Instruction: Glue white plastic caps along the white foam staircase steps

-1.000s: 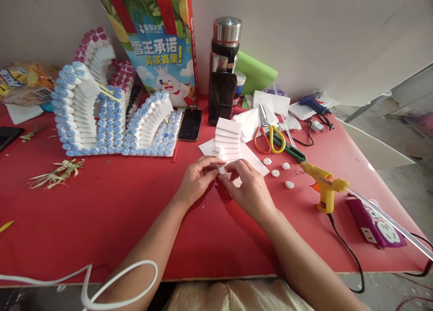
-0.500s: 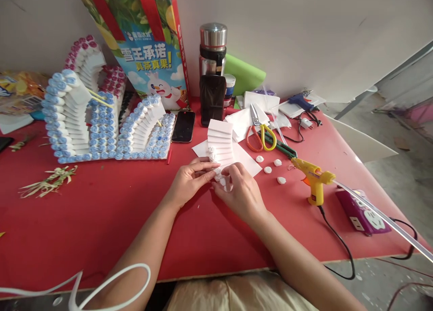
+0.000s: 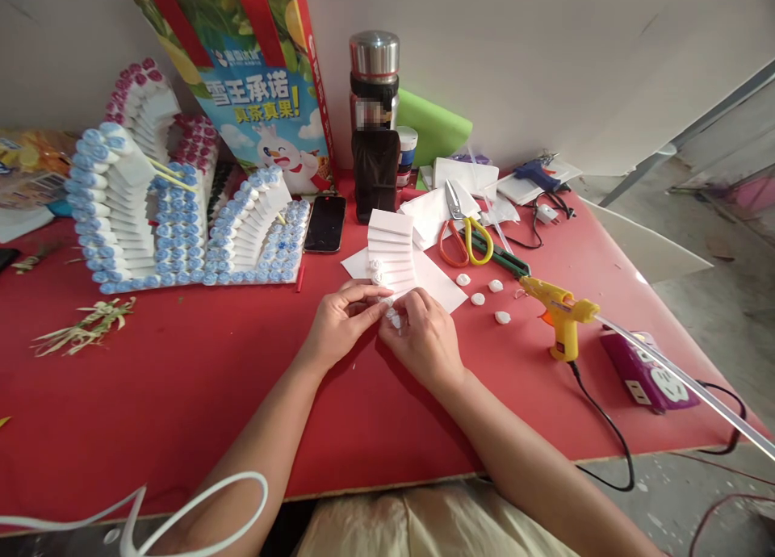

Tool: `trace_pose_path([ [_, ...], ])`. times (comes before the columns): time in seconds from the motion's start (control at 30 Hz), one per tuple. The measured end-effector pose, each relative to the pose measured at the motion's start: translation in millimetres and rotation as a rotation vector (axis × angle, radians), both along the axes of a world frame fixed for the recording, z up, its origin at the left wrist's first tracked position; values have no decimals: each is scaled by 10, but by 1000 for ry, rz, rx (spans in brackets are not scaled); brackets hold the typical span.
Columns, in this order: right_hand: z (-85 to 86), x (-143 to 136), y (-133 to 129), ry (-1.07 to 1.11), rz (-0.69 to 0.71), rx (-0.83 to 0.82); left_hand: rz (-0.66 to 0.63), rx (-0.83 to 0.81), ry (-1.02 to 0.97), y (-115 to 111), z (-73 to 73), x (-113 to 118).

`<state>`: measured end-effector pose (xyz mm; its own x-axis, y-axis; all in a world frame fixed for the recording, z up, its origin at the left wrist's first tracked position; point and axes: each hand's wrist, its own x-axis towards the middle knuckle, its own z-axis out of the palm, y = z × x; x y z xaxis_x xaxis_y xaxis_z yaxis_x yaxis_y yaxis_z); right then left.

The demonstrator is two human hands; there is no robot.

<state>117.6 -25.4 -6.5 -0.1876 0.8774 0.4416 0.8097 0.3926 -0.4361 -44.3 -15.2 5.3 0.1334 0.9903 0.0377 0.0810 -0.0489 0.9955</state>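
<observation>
A stepped white paper piece (image 3: 391,244) lies on a flat white sheet (image 3: 445,286) at the middle of the table. Small white rosettes (image 3: 376,273) run along its left edge. My left hand (image 3: 345,323) is closed at the piece's lower left, fingers and thumb pressed on a rosette there. Close beside it, my right hand (image 3: 427,335) is closed with its fingertips on a small white rosette (image 3: 393,318) at the piece's lower end. Several loose white rosettes (image 3: 478,299) lie to the right.
Scissors (image 3: 466,238), a yellow glue gun (image 3: 563,315) and a purple power strip (image 3: 651,375) lie to the right. Behind stand a flask (image 3: 374,56), a dark phone (image 3: 375,173) and a bag (image 3: 266,105). Blue-and-white paper pieces (image 3: 182,226) stand at left.
The fingers of my right hand have closed in on the rosette, and the hand has moved slightly left. The whole view has shifted slightly. My left hand keeps its grip.
</observation>
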Motion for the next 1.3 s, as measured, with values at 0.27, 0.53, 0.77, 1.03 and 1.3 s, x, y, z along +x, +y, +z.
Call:
trace_pose_path([
  [0.27, 0, -11, -7, -22, -3, 20, 35, -4, 10, -2, 14, 33],
  [0.53, 21, 15, -14, -1, 17, -48, 56, -2, 25, 2, 14, 55],
  [0.77, 304, 47, -54, 128, 34, -209, -22, -65, -50, -17, 80, -29],
  [1.03, 387, 133, 109, 383, 0, -437, -25, -78, -62, -43, 42, -55],
  [1.3, 438, 137, 242, 435, -4, -592, 29, -80, -17, -64, 45, 39],
])
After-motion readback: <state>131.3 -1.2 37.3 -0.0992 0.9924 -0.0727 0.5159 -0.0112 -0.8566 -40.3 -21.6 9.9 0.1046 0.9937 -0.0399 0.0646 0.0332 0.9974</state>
